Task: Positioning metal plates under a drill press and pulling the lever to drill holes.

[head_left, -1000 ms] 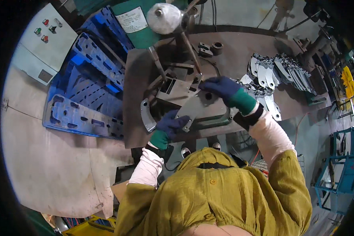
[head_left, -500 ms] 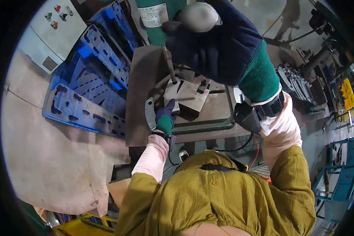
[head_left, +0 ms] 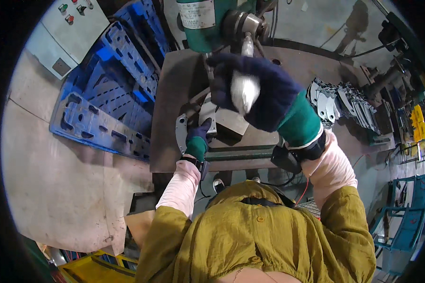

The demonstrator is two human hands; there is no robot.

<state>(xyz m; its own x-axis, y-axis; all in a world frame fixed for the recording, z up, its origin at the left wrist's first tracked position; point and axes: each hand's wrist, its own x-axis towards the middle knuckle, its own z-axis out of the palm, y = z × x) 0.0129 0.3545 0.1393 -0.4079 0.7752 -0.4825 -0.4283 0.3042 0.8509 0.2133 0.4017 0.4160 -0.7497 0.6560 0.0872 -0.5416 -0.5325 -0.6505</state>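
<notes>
My right hand, in a dark glove with a green cuff, is wrapped round the pale grip of a lever handle. The lever runs up to the hub of a green drill press. My left hand, also gloved, is closed at the near end of a bright metal plate on the fixture under the spindle; its fingertips are partly hidden. Close against that hand's left side is a curved metal piece with holes. My right hand covers part of the fixture block.
Several curved metal plates are heaped on the right of the steel table. Blue plastic pallets stand at the left below a control box. A blue rack is at far right, and cables hang below the table's near edge.
My right hand has swung the lever toward me and down, uncovering the hub and the plate heap. My left hand has stayed in place at the fixture.
</notes>
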